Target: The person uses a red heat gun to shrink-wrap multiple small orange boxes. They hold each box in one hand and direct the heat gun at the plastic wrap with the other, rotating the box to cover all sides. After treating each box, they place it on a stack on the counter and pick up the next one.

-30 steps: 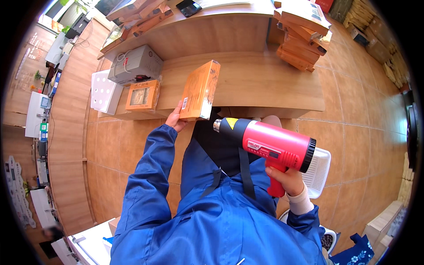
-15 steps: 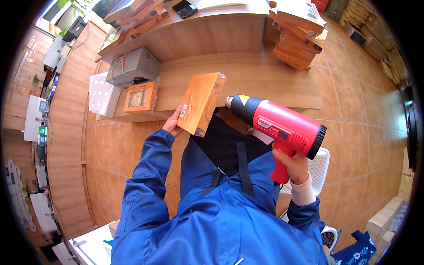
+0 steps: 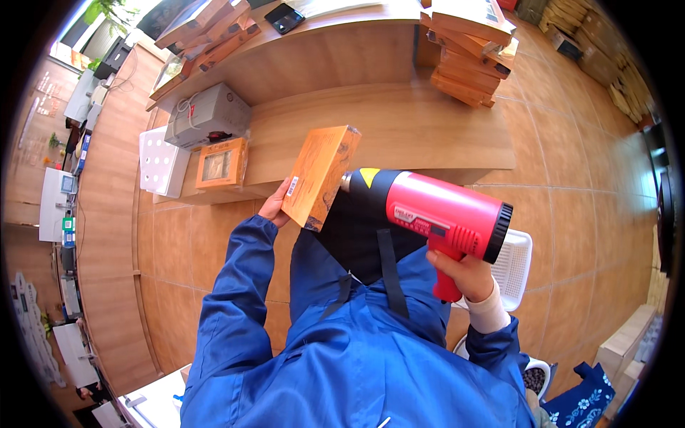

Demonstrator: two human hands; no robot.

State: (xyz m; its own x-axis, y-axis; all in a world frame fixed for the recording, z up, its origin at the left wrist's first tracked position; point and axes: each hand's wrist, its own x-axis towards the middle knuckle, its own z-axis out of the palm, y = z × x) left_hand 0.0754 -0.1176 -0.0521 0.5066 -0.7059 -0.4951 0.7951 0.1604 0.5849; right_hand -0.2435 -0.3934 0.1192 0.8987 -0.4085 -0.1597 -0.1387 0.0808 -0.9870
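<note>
- My left hand [image 3: 273, 208] gripped a flat orange box [image 3: 320, 175], tilted up above the wooden bench [image 3: 428, 128].
- A small white label sat near its lower edge.
- My right hand [image 3: 465, 273] squeezed a red heat gun [image 3: 435, 214], its nozzle just beside the box.
- Another orange box [image 3: 222, 163] lay on the bench.

bare bench middle [image 3: 399, 128] open, box stack [image 3: 467, 50] blocking right, grey box [image 3: 207, 114] blocking left

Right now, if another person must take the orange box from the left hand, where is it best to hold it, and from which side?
Probably by the upper far end of the orange box, coming from above. The left hand holds its lower left edge, and the nozzle of the red heat gun points at its right side, so the top end is free.
</note>
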